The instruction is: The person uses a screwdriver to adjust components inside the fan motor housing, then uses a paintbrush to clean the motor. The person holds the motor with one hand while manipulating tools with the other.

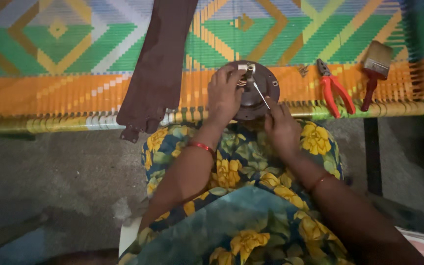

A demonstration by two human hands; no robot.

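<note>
Round dark motor housing [258, 93], centre of frame, resting at the front edge of a woven cot [74, 93] with a short shaft [248, 68] standing up from its middle. Left hand [224, 95]: fingers curled over the housing's left side by the shaft. Right hand [281, 127]: closed on a thin screwdriver [261, 95], tip angled toward the shaft. Upper right: 1 red-handled pliers [335, 88], 1 paintbrush [375, 68]. Upper left of centre: 1 brown fan blade [158, 64].
</note>
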